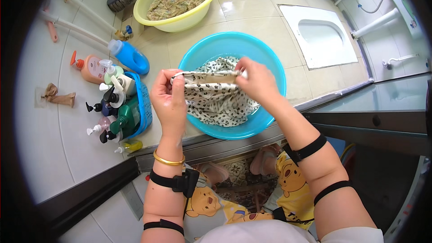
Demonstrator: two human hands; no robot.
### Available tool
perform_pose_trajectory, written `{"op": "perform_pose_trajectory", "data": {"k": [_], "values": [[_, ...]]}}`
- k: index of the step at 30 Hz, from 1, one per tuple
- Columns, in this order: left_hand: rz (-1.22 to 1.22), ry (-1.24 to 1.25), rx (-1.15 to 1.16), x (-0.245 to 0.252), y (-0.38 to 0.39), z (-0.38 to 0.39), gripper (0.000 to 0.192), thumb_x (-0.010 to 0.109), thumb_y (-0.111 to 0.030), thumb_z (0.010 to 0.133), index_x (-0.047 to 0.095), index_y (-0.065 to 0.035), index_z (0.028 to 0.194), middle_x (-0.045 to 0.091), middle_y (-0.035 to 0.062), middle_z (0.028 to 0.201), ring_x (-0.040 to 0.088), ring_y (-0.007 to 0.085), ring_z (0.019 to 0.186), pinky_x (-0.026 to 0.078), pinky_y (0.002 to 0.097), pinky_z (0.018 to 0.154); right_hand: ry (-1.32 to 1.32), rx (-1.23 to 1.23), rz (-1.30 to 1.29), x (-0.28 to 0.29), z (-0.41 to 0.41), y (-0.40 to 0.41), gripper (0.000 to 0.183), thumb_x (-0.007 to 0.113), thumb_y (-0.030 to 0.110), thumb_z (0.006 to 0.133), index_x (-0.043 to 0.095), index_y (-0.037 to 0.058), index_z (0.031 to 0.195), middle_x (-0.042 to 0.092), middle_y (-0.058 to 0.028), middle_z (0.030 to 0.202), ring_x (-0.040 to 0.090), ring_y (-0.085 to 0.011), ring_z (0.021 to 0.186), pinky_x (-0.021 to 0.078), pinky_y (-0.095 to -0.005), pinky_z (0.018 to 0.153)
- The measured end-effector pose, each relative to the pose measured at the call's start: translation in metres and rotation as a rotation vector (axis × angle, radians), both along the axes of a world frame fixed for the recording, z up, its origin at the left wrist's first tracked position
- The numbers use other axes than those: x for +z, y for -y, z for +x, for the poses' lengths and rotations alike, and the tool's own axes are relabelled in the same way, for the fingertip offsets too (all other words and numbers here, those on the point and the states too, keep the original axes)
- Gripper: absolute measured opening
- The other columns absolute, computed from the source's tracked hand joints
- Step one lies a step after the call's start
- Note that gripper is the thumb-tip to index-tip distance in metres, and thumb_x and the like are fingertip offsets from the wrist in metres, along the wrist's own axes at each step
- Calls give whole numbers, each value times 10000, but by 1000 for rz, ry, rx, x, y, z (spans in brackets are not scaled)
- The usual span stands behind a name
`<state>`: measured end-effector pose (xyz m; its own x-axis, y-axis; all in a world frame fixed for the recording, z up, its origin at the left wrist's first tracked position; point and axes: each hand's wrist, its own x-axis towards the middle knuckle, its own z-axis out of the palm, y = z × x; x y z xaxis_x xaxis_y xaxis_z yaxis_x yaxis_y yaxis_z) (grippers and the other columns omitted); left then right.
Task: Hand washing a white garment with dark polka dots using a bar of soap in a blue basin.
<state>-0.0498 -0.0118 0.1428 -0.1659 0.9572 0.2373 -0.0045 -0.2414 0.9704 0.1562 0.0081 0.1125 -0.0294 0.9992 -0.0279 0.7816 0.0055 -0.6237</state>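
Note:
A white garment with a small dark flower print (216,108) lies bunched in a round blue plastic basin (233,134) that holds some water. My left hand (170,96) pinches one end of the garment's edge, thumb on top. At the other end, my right hand (256,79) grips the same edge between thumb and fingers. Stretched between both hands, the edge forms a narrow opening that shows a tan inner side. The rest of the cloth hangs down into the basin.
Behind stands a yellow basin (175,23) of wet patterned cloth. To the left are a blue basket (145,104) of pump bottles and a blue detergent bottle (130,55). A squat toilet (320,37) is set in the floor at right. A raised door sill (202,150) runs before my feet.

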Motion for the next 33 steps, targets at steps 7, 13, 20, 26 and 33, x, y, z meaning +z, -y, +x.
{"op": "perform_pose_trajectory", "data": {"k": [7,13,20,26,33], "values": [[123,-33,78,8,-4,-7,108,483,-83,897,536,-28,820,554,2,840,435,49,761,371,205,713,-854,-1,-203,76,29,-7,229,660,273,831,589,65,895,554,10,713,480,-87,620,392,-225,547],[-67,-11,1,-20,-11,0,123,554,-112,883,518,-51,783,456,-70,671,339,-4,566,247,173,481,-336,-72,-282,3,53,-10,408,698,444,783,583,56,832,601,-76,796,538,-164,734,445,-282,648],[-196,-106,1,-23,-10,2,154,561,-133,886,508,-61,761,446,-75,629,370,-7,542,289,179,456,176,288,-612,-48,-1,21,680,676,572,680,638,-28,999,651,-192,978,635,-301,915,503,-390,798],[-90,45,33,-16,-13,0,148,560,-142,892,510,-66,775,501,-42,705,476,8,594,430,182,490,172,18,-447,-70,-1,23,358,609,308,733,639,54,982,657,-175,952,626,-323,927,498,-411,809],[103,-69,222,-2,-15,-26,119,553,-105,892,521,-54,789,491,-47,735,388,26,653,322,173,597,84,-180,26,45,65,-11,211,590,196,707,637,90,884,652,-176,827,633,-313,816,488,-393,723]]}}
